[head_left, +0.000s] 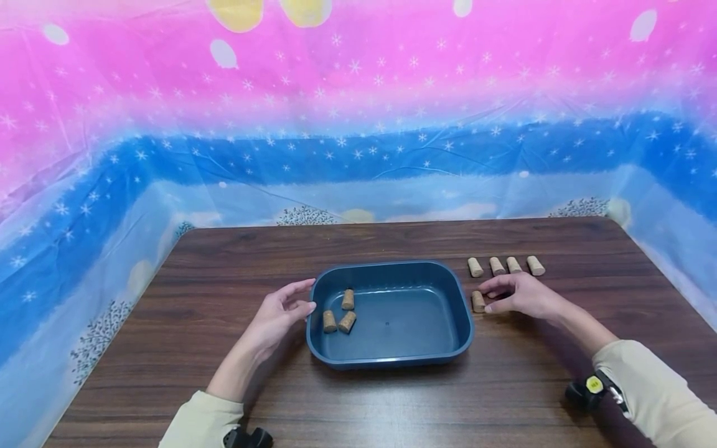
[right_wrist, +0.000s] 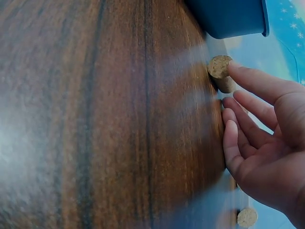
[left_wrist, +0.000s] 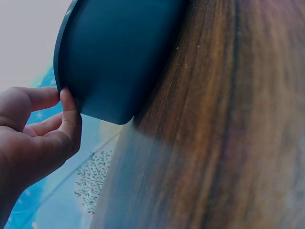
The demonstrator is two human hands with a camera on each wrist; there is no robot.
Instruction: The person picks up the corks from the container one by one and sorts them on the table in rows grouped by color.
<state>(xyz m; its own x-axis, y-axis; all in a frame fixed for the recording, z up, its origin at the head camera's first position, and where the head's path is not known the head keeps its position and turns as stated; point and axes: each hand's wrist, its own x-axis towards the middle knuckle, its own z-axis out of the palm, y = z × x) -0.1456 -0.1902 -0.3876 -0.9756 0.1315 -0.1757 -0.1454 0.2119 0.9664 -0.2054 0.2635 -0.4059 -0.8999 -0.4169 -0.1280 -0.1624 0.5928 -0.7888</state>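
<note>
A dark blue plastic tub point(head_left: 386, 358) stands on the table with three corks in its left end, one of them a cork point(head_left: 348, 299) by the far wall. My left hand point(head_left: 277, 317) holds the tub's left rim with thumb and fingers; the left wrist view shows the fingertips at the rim and outer wall. Just right of the tub, my right hand point(head_left: 523, 295) has thumb and forefinger at opposite ends of a single cork point(head_left: 478, 302). In the right wrist view the thumb touches the end of this cork point(right_wrist: 220, 67), which is on the table.
Several more corks point(head_left: 513, 266) lie in a row behind my right hand, beyond the tub's right side. The brown wooden table point(head_left: 381, 410) has its far edge in front of a pink and blue patterned cloth point(head_left: 358, 155). Each wrist carries a black strapped device point(head_left: 594, 386).
</note>
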